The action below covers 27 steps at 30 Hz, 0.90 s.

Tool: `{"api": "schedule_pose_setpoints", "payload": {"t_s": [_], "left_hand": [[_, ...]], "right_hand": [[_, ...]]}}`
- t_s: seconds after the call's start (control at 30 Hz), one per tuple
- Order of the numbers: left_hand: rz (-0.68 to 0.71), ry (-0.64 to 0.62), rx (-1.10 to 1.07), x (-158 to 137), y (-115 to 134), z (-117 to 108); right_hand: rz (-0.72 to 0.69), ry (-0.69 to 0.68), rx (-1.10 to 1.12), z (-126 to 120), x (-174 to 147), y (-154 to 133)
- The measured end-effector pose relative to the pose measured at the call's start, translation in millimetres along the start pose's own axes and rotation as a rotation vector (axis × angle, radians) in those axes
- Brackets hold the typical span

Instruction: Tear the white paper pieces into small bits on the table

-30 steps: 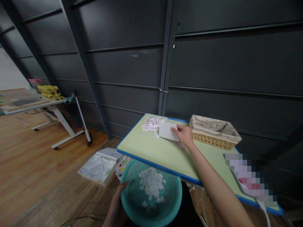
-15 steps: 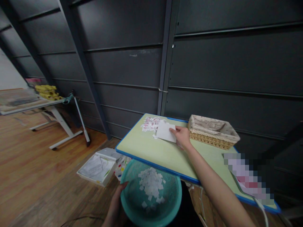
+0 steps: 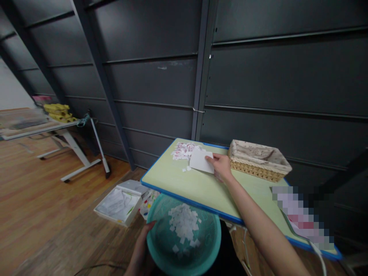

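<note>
A white card (image 3: 201,161) is pinched in my right hand (image 3: 220,165), thumb on top, held low over the table. Beside the card's left edge lies a pile of small white and pinkish paper pieces (image 3: 184,150), and a few loose bits (image 3: 186,168) rest just in front of it. My left hand (image 3: 145,239) grips the left rim of a teal plastic basket (image 3: 212,245) below the table's front edge. Many small white paper squares (image 3: 183,224) sit inside that basket. Most of the left fingers are hidden beneath it.
The pale yellow table (image 3: 169,178) has a blue edge. On it stand a cloth-lined wicker basket (image 3: 258,166) and a blurred-out flat item (image 3: 301,218) at right. An open white box (image 3: 117,205) is on the floor. Another table (image 3: 37,128) stands far left, dark panels behind.
A couple of small paper bits now lie apart on the table in front of the card. The card and both hands have barely moved.
</note>
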<state>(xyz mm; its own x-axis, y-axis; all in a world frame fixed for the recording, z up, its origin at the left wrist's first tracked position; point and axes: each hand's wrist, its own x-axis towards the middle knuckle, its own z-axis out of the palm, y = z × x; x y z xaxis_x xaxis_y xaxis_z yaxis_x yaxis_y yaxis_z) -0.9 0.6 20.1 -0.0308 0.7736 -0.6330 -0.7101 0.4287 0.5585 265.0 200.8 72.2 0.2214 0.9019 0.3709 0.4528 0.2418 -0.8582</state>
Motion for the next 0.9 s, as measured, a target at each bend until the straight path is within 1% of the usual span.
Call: {"api": "schedule_pose_setpoints", "payload": {"t_s": [0.13, 0.27, 0.37, 0.47, 0.57, 0.7, 0.9], "left_hand": [[0.022, -0.004, 0.002, 3, -1, -1], [0.054, 0.007, 0.018, 7, -2, -2], [0.055, 0.008, 0.012, 6, -2, -2], [0.062, -0.014, 0.014, 5, -2, -3], [0.065, -0.032, 0.004, 6, -2, -3], [0.065, -0.022, 0.018, 4, -1, -3], [0.06, -0.031, 0.016, 3, -1, -2]], "right_hand": [[-0.035, -0.039, 0.024, 1, 1, 4], [-0.046, 0.012, 0.011, -3, 1, 1], [-0.03, 0.014, -0.031, -8, 1, -5], [0.009, 0.02, -0.025, -11, 1, -8], [0.024, 0.024, -0.008, -14, 2, -8], [0.038, 0.012, -0.029, -16, 3, -5], [0.007, 0.05, -0.06, -11, 2, -5]]}}
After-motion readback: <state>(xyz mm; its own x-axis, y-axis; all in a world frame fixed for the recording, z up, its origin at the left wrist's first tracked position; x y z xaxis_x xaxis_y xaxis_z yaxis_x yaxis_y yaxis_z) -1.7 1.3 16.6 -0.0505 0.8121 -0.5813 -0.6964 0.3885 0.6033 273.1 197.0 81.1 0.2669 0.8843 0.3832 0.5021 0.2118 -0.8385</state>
